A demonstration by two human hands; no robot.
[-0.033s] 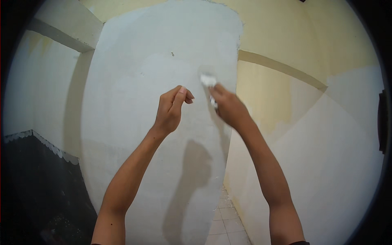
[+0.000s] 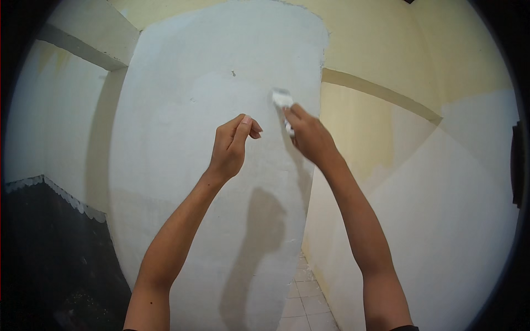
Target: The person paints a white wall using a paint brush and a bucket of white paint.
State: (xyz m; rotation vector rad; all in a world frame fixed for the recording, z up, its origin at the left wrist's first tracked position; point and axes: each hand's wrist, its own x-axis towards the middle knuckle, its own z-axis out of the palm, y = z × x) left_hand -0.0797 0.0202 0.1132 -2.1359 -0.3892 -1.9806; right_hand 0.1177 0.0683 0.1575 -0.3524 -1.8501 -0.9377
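Observation:
A paintbrush [image 2: 282,98], its head covered in white paint, is gripped in my right hand [image 2: 313,138]. The bristles point up and a little left against the white-painted wall [image 2: 182,143]; whether they touch it I cannot tell. White paint also smears the handle below my fingers. To the left of the brush, my left hand [image 2: 228,145] is raised in front of the same wall. Its fingers are curled in and the thumb rests against the index finger, with nothing visible in them.
Cream paint [image 2: 375,33] borders the white area at the top and right. Beyond the wall's right edge lies a tiled floor [image 2: 309,298]. A black surface with a scalloped pale edge [image 2: 55,243] fills the lower left. A small chip [image 2: 233,73] marks the wall.
The brush in my right hand has shifted slightly upward, and its head looks less blurred. My left hand has hardly moved.

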